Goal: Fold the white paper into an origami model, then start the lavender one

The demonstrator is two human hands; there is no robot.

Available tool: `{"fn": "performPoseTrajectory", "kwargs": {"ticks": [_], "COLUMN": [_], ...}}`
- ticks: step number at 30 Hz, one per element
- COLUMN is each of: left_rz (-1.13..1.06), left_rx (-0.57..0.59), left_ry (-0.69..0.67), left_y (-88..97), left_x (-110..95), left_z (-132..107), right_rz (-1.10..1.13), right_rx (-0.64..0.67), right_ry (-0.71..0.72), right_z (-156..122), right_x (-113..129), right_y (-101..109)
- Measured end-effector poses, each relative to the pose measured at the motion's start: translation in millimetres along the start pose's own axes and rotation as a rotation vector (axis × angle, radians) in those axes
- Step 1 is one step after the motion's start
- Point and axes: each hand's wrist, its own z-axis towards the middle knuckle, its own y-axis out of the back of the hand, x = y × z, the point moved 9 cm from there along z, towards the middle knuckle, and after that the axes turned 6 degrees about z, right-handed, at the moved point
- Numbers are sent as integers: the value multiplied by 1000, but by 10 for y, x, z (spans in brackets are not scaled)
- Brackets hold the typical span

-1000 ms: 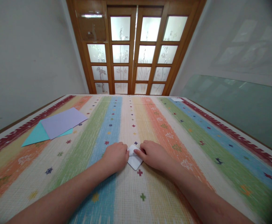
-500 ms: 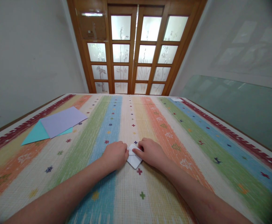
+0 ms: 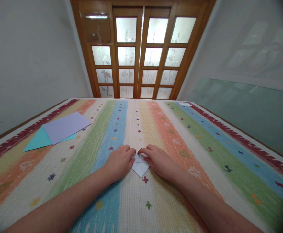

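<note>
A small folded piece of white paper (image 3: 141, 169) lies on the cloth right in front of me, one pointed corner facing my body. My left hand (image 3: 120, 161) holds its left side, with the thumb and bent fingers at the edge. On the opposite side my right hand (image 3: 159, 161) grips the paper between thumb and curled index finger. A crease runs across the paper between the hands. Its upper part is partly hidden by my fingers.
A lilac sheet (image 3: 67, 127) overlaps a turquoise sheet (image 3: 36, 139) at the left of the striped tablecloth (image 3: 102, 129). A small white slip (image 3: 185, 104) lies at the far right. Beyond the table stand wooden glass-paned doors (image 3: 141, 66); a glass panel (image 3: 241, 113) leans along the right wall.
The fingers of both hands have shifted from tight curls to a looser, more extended hold at the paper's upper edges. The paper stays in nearly the same place.
</note>
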Motion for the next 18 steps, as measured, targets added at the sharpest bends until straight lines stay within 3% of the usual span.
{"fn": "performPoseTrajectory", "kwargs": {"ticks": [3, 10, 14, 18], "left_rz": [-57, -84, -102, -120], "left_rx": [-28, -22, -41, -108], "left_ry": [-115, -210, -215, -126], "left_y": [-6, -57, -62, -20], "left_x": [-78, -106, -74, 13], "left_z": [0, 19, 24, 21], "right_rz": [-89, -193, -198, -191], "right_rx": [11, 10, 47, 77], "right_ry": [41, 117, 128, 115], "right_z": [-21, -68, -74, -77], "right_x": [48, 107, 106, 73], "right_y": [-34, -69, -97, -122]}}
